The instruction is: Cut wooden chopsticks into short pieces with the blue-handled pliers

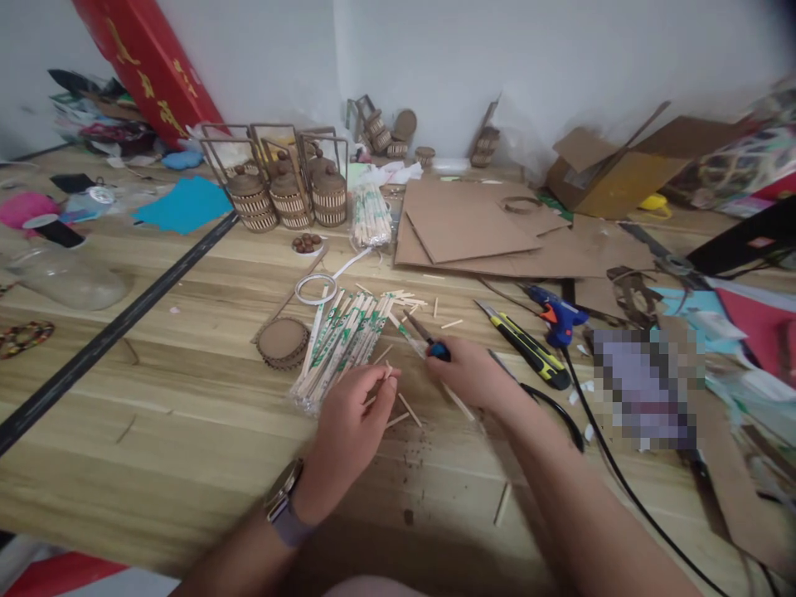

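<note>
My left hand (354, 419), with a watch (286, 489) on the wrist, pinches a short piece of wooden stick (389, 370) between thumb and fingertips. In my right hand (469, 373) is a blue-handled tool (439, 351) with a dark narrow tip pointing away to the left; its exact kind is unclear. Just beyond my left hand lies a bundle of paper-wrapped chopsticks (348, 340) with green print. Cut stick pieces (410, 410) are scattered below my hands, and more short pieces (407, 298) lie past the bundle. A round cardboard piece (282, 342) sits left of the bundle.
A yellow-black utility knife (528, 348) and a blue glue gun (556, 317) with a trailing cord lie at right. Behind stand lidded cardboard baskets (289, 199) with tall handles, beside cardboard sheets (473, 220). A roll of white tape (316, 289) and an open box (615, 170) are farther back.
</note>
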`<action>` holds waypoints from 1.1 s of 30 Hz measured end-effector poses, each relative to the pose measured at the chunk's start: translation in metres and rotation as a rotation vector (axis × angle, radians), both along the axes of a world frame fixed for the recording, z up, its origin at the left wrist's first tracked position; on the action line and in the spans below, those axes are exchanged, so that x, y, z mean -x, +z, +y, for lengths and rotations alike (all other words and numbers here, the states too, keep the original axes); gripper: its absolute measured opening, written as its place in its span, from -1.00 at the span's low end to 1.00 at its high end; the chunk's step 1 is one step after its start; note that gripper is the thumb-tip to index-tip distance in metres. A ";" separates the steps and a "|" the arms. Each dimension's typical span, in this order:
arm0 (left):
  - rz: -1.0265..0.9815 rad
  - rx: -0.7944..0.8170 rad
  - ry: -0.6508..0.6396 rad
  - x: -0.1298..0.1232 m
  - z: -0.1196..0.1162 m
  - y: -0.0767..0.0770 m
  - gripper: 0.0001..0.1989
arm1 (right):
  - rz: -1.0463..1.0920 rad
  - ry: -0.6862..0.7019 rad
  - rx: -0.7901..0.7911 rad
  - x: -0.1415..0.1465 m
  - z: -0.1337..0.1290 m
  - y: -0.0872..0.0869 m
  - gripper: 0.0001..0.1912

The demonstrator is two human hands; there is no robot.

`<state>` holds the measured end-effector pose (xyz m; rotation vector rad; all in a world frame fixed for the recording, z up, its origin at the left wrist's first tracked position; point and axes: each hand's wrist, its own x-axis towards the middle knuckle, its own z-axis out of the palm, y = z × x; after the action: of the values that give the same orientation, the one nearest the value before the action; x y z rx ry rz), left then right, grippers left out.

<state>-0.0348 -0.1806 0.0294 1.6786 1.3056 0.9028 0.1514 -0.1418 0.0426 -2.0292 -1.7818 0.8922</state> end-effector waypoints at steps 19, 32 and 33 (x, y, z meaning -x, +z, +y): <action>-0.442 0.679 -0.182 -0.018 -0.011 -0.016 -0.73 | 0.635 -0.441 -0.377 0.043 -0.026 -0.013 -0.72; -0.431 0.521 -0.056 -0.019 -0.012 -0.017 -0.66 | 0.544 -0.252 -0.561 0.028 -0.028 -0.003 -0.73; -0.434 0.523 -0.045 -0.018 -0.012 -0.015 -0.67 | 0.526 -0.246 -0.572 0.017 -0.028 0.006 -0.75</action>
<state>-0.0164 -0.1923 0.0143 1.0330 1.0790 0.7596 0.1345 -0.1695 0.0484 -1.4370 -1.2726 0.6575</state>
